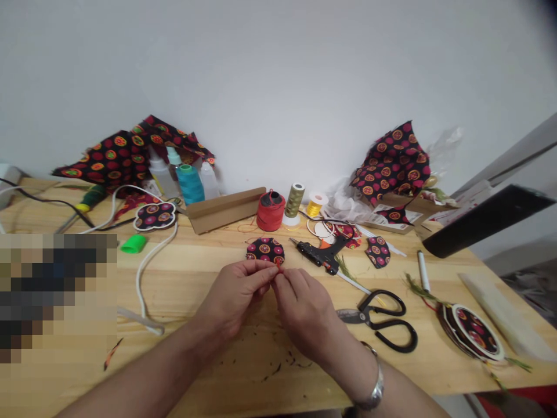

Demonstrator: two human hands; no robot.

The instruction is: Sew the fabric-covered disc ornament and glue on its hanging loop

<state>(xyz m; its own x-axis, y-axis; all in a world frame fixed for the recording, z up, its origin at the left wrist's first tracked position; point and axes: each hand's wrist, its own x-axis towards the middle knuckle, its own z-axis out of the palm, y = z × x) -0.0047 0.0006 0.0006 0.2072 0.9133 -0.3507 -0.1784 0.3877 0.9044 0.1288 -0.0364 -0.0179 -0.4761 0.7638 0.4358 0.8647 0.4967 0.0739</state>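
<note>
My left hand (235, 293) and my right hand (304, 310) meet over the middle of the table, fingertips pinched together. A small red piece (278, 265), like a bit of cord, shows between them; the rest of it is hidden by the fingers. Just beyond the fingertips lies a round patterned fabric piece (265, 249), black with red and pink dots. To the right of it rests a black glue gun (319, 255). Black-handled scissors (378, 319) lie beside my right wrist, their blade tips hidden behind it.
At the back stand a red cord spool (270, 212), an olive thread cone (296, 200), a yellow spool (315, 204) and a teal cone (190, 184). A white cable (141, 278) loops at left. Round patterned pieces (476, 332) and a marker (423, 271) lie at right.
</note>
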